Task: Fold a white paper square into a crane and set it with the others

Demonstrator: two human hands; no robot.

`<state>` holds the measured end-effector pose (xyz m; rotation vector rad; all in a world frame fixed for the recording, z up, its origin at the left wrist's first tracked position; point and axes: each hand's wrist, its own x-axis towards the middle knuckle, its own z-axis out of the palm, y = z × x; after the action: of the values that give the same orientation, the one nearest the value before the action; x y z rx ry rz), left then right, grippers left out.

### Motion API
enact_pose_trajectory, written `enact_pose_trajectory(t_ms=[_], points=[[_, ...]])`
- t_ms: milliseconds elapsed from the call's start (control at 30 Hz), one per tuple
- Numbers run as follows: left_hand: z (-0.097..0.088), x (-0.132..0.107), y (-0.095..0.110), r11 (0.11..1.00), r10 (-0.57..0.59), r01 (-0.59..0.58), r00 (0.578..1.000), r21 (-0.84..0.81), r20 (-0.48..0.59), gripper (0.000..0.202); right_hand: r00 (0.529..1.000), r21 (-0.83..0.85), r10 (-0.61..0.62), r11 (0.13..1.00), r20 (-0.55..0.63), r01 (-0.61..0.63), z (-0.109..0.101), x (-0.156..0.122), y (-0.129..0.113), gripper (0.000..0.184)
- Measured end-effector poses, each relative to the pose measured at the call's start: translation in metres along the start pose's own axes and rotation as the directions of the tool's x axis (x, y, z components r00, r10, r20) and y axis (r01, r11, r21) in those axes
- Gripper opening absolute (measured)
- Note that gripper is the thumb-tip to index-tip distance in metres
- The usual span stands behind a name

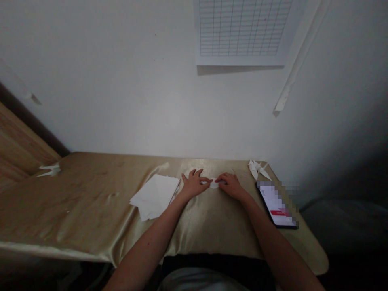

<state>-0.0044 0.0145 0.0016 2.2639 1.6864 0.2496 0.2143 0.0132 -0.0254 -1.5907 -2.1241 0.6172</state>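
A small folded piece of white paper [214, 184] lies on the gold cloth in front of me, between my two hands. My left hand [194, 185] has its thumb and index finger together on the paper's left end, while its other fingers spread upward. At the right end, the curled fingers of my right hand [229, 185] press on the same paper. Most of the paper is covered by fingers, so its folds cannot be made out. Just left of my left hand rests a loose stack of white paper sheets [156, 196].
A phone [273, 202] with a lit screen lies right of my right arm. Behind it sit folded paper figures [259, 169]; another paper figure [50, 169] is at the far left. The cloth-covered table [91, 202] meets the wall, where a gridded sheet [239, 32] hangs.
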Motion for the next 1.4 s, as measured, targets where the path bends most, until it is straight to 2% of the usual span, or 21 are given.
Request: enact_pose_trajectory(t_ms=[133,400,600,967,1400], points=[[0.004,0.000,0.005,0.999,-0.016,0.013,0.996,-0.033,-0.086,0.027,0.997,-0.071,0.017,0.997,-0.077,-0.022,0.003,-0.002,-0.010,0.020],[0.010,0.002,0.010,0.998,-0.039,0.031,0.989,-0.053,-0.141,0.025,0.991,-0.157,0.033,0.986,-0.130,-0.053,0.010,-0.001,-0.018,0.021],[0.005,0.003,0.008,0.999,-0.032,0.028,0.994,-0.037,-0.100,0.026,0.992,-0.126,0.069,0.989,-0.107,-0.083,0.009,0.000,-0.019,0.019],[-0.002,0.005,-0.003,1.000,-0.004,0.005,1.000,-0.018,0.003,0.032,0.997,-0.067,0.048,0.996,-0.053,-0.052,0.001,0.004,-0.005,0.033],[-0.005,0.002,-0.013,1.000,0.009,-0.010,1.000,-0.010,-0.005,0.034,0.998,-0.051,-0.010,0.999,-0.062,0.007,-0.003,-0.001,-0.004,0.041]])
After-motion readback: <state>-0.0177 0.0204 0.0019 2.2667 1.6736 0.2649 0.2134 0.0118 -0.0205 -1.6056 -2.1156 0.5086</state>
